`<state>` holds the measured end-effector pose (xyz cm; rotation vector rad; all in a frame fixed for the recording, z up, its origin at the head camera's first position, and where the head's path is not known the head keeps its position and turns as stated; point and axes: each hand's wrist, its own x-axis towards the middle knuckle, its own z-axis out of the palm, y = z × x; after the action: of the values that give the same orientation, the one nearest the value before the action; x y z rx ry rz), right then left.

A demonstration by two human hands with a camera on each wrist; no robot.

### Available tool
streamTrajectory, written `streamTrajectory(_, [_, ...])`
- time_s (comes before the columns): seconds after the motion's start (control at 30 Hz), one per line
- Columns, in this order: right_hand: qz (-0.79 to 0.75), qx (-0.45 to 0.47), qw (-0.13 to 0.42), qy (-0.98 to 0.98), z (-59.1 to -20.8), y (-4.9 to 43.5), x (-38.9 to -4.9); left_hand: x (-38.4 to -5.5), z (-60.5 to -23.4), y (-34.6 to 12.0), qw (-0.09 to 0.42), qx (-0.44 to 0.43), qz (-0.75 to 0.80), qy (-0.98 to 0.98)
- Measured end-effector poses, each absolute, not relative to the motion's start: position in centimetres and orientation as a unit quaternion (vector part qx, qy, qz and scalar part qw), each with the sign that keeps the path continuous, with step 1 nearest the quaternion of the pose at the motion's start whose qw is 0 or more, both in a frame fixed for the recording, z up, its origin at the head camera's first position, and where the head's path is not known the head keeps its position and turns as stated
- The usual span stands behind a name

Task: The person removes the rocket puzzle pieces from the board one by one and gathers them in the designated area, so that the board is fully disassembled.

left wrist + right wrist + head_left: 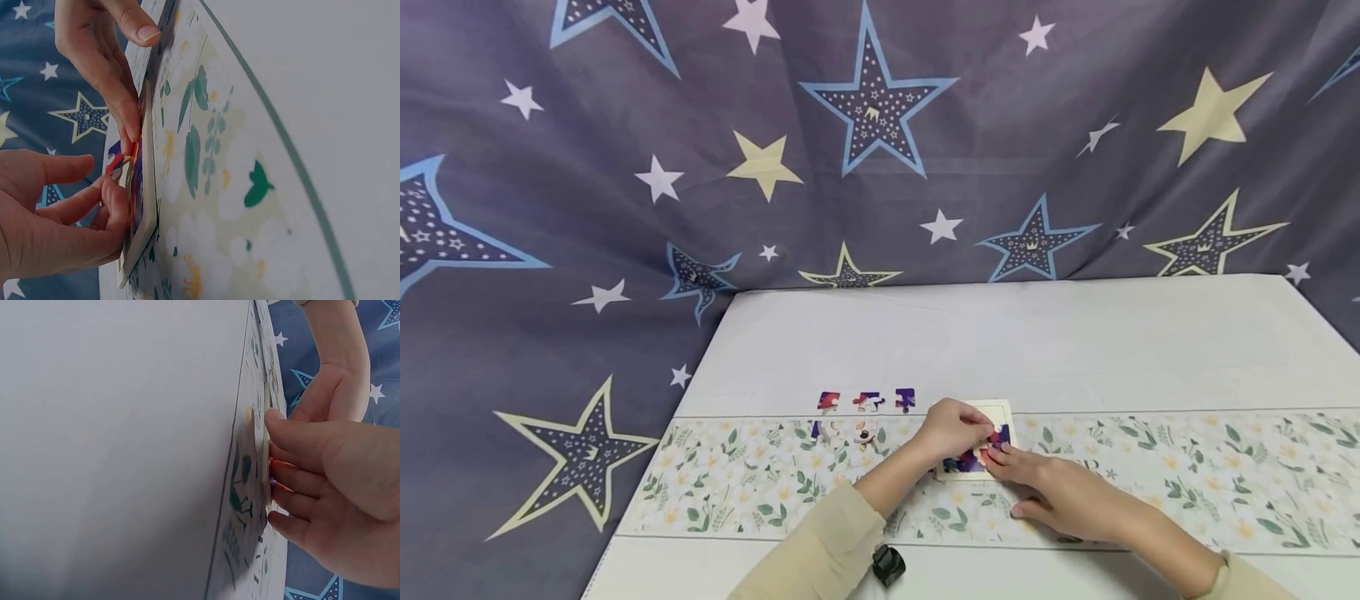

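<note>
L hand (950, 433) seems to pinch a puzzle piece (117, 164) at the tray (1000, 407) — can't be 100% sure, fingers block it. R hand (1063, 496) reaches in w/ fingers extended, tips on the tray. Best bet: line up tabs, press flat, R steadying the rest. Pale rim limits sideways slide; loose pieces (906, 397) sit off to the left — plenty of bare table (1097, 350) beyond for elbow room.
</note>
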<state>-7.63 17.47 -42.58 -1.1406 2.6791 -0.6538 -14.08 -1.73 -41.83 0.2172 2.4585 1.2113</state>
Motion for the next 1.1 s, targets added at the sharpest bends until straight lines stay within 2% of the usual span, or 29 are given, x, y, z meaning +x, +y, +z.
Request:
streamTrajectory(0.43, [-0.205,-0.378,0.083,0.899,-42.4,17.4,-7.5,-14.2,-42.5,-1.3,0.149,0.107,0.432,0.883])
streamTrajectory(0.6, [-0.210,-0.379,0.095,0.896,-42.5,17.2,-7.5,-14.3,-42.4,-1.5,0.147,0.093,0.431,0.885])
streamTrajectory(1.1, [-0.214,-0.377,0.080,0.898,-42.7,17.3,-7.3,-15.3,-42.1,-1.0,0.170,0.080,0.437,0.880])
